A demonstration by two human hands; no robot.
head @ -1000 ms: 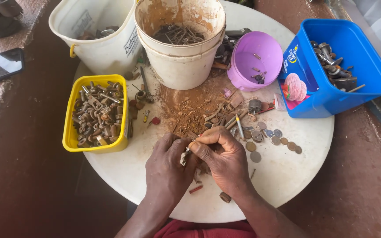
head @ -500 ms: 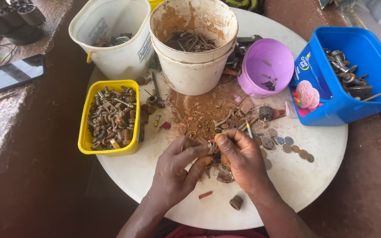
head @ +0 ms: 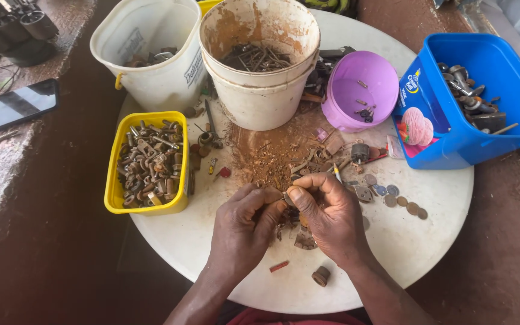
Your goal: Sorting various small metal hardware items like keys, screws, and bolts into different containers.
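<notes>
the small rusty metal piece (head: pixel 288 197) is sitting pinched between both hands, just above the heap of rusty scrap and brown rust dust (head: pixel 272 162) at the middle of the round white table (head: pixel 440 241). the left hand (head: pixel 245 225) is closing thumb and fingers on it from one side and the right hand (head: pixel 326 210) is pressing its thumb and forefinger onto it from the other, so both are gripping the same bit. compared with half a second ago the fingertips are drawing tighter together over the piece and lifting it a little off the heap; the picking seems to be turning into working or prying the piece itself. just right of the hands a row of small round coins or washers (head: pixel 401 201) is lying. further out the yellow rectangular tub of rusty fittings (head: pixel 148 164) is standing to the left, the rust-stained white bucket of nails (head: pixel 260 66) and the purple plastic bowl (head: pixel 362 90) beyond, the blue plastic box (head: pixel 482 102) to the right.
</notes>
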